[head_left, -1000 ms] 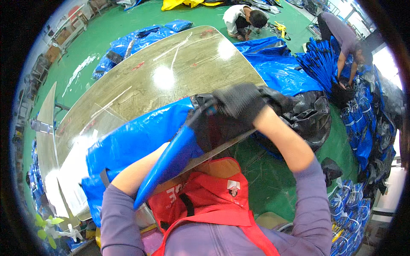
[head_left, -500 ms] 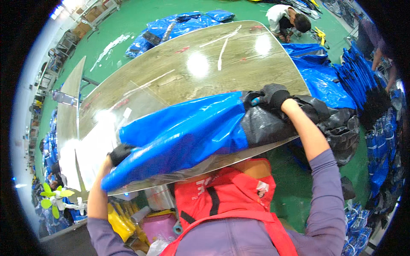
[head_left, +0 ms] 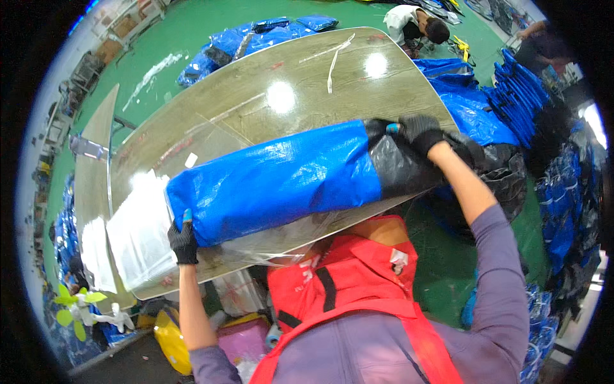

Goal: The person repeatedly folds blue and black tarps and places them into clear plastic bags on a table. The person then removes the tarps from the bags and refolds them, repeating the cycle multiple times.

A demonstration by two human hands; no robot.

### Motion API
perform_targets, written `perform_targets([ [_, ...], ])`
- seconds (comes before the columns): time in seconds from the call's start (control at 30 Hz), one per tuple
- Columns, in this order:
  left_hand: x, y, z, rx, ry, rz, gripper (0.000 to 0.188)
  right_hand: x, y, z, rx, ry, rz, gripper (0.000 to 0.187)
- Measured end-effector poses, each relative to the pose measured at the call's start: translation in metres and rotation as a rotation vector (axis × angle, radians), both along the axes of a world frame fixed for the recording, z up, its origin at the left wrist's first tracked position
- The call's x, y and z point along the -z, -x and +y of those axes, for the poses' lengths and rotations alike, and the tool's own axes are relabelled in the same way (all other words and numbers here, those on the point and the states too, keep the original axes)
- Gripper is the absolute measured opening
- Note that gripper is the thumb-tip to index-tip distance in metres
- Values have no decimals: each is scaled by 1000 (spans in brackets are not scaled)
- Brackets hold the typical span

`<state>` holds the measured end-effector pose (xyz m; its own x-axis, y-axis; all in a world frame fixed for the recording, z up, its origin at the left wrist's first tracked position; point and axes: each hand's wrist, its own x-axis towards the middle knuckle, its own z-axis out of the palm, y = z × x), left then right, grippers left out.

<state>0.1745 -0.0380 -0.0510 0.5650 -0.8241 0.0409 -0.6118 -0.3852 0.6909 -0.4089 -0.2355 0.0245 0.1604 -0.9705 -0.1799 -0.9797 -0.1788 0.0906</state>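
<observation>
I hold a long blue folded tarp bundle (head_left: 275,182) level across the near edge of the wood-grain surface (head_left: 256,102), one end in each gloved hand. My left hand (head_left: 183,242) has its grip closed around the bundle's left end, fingers wrapped over the lower corner, just beside a stack of clear plastic bags (head_left: 137,233) lying on the surface. My right hand (head_left: 419,131) has its grip closed on the right end, where a black plastic bag (head_left: 403,166) covers the blue material; the bag's loose part hangs off the surface edge to the right. The bundle rests against the surface along its length. Blue tarp piles (head_left: 473,105) lie on the green floor (head_left: 192,32) beyond the surface, and another person (head_left: 416,22) crouches at the far side.
</observation>
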Motion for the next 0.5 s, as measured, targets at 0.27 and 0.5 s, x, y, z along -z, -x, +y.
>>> perform_targets([
  [0.27, -94, 62, -47, 239, -323, -1031, 80, 33, 16, 14, -33, 87, 51, 65],
  [0.5, -78, 253, -95, 1149, 2, -667, 82, 6, 5, 31, -11, 64, 42, 53],
])
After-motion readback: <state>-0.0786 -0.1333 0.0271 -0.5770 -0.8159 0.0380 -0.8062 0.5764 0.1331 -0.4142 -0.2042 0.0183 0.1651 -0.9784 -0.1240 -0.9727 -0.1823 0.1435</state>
